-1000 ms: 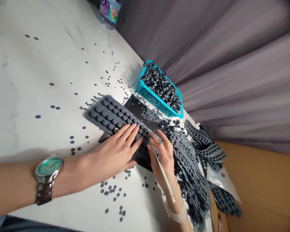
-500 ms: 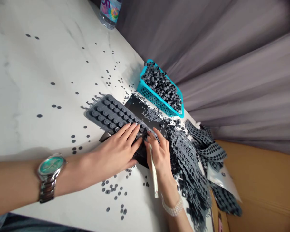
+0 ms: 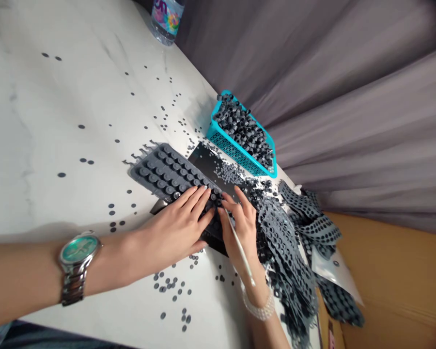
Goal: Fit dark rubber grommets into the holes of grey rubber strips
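Note:
A grey rubber sheet [image 3: 167,172] studded with round rings lies on the white marble table [image 3: 58,111], partly over a black plate [image 3: 218,167]. My left hand [image 3: 178,225] rests flat on the sheet's near end, fingers stretched out; a teal-faced watch [image 3: 76,254] is on that wrist. My right hand [image 3: 241,228] sits just right of it, fingers pinched round a thin white stick [image 3: 240,247] whose tip touches the sheet. A pearl bracelet [image 3: 257,308] circles that wrist.
A turquoise basket [image 3: 236,150] full of grey rings stands behind the sheet. A heap of punched-out grey sheets [image 3: 294,242] lies to the right. Small grey discs [image 3: 170,286] are scattered over the table. A bottle [image 3: 165,19] stands at the far edge; a grey curtain hangs behind.
My right hand has shifted slightly along the sheet and the white stick has changed its tilt. My left hand has stayed flat in place.

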`<action>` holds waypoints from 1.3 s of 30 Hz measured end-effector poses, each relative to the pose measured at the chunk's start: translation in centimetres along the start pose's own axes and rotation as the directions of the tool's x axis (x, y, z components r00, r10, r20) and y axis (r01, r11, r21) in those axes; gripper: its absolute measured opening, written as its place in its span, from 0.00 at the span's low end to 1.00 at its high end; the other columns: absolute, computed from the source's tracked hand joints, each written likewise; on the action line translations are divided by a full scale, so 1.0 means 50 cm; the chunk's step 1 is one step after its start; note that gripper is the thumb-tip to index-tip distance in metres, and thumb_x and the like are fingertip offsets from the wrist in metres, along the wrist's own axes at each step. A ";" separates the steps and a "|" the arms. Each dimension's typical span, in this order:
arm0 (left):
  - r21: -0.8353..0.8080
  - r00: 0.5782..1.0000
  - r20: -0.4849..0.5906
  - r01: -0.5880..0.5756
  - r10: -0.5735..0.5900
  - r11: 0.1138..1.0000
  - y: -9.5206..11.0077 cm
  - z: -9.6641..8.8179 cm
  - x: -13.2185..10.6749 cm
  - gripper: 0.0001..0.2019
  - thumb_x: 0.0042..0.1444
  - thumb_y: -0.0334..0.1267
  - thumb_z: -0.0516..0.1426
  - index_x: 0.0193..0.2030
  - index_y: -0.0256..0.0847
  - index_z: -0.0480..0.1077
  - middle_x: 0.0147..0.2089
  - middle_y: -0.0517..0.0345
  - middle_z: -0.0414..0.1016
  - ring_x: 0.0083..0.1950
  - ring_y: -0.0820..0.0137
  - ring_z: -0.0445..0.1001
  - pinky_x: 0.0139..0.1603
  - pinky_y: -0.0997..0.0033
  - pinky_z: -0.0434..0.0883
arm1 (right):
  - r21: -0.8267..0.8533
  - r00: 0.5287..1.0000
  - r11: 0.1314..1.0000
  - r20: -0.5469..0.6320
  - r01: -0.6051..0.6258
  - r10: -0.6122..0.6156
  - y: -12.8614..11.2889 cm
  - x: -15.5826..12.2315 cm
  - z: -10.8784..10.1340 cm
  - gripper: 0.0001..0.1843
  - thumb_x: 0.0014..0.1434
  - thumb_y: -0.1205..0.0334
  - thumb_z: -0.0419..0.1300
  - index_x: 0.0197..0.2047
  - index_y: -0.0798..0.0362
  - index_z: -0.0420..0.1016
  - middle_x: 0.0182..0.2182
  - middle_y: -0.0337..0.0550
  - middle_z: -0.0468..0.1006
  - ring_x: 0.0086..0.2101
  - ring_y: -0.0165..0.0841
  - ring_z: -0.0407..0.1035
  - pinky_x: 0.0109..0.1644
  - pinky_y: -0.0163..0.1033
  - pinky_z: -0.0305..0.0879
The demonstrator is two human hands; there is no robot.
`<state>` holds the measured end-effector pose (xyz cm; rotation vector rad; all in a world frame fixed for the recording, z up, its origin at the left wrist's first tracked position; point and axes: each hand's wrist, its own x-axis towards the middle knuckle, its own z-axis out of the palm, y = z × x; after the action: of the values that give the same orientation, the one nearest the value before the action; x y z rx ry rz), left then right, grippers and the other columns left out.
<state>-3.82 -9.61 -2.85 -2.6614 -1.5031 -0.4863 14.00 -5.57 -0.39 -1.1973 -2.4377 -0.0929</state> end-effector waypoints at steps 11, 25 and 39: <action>0.011 1.000 -0.014 0.011 -0.011 1.000 0.003 0.002 0.001 0.33 0.58 0.57 0.54 0.62 0.33 0.66 0.68 0.34 0.60 0.70 0.49 0.57 0.70 0.50 0.50 | -0.065 0.989 0.988 0.066 0.139 -0.135 0.001 0.017 0.012 0.07 0.66 0.69 0.52 0.47 0.53 0.67 0.52 0.54 0.77 0.62 0.41 0.60 0.57 0.50 0.62; -0.006 1.000 0.009 0.003 -0.003 1.000 0.004 -0.002 -0.001 0.32 0.60 0.55 0.53 0.63 0.33 0.66 0.68 0.32 0.59 0.69 0.47 0.57 0.69 0.49 0.51 | 0.007 0.998 0.998 0.003 -0.058 0.058 0.019 -0.002 -0.005 0.07 0.66 0.66 0.52 0.45 0.51 0.69 0.55 0.53 0.74 0.65 0.43 0.55 0.58 0.53 0.64; 0.000 0.999 -0.033 -0.003 0.003 1.000 0.003 0.002 0.001 0.31 0.57 0.56 0.56 0.57 0.31 0.71 0.67 0.30 0.60 0.70 0.48 0.57 0.70 0.50 0.49 | -0.060 0.970 0.975 0.126 0.214 -0.206 -0.001 -0.002 -0.001 0.10 0.65 0.72 0.53 0.47 0.52 0.67 0.54 0.53 0.76 0.63 0.41 0.58 0.58 0.50 0.63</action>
<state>-3.64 -9.65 -2.90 -2.6421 -1.4902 -0.5269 14.04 -5.72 -0.38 -0.9960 -2.6821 -0.1787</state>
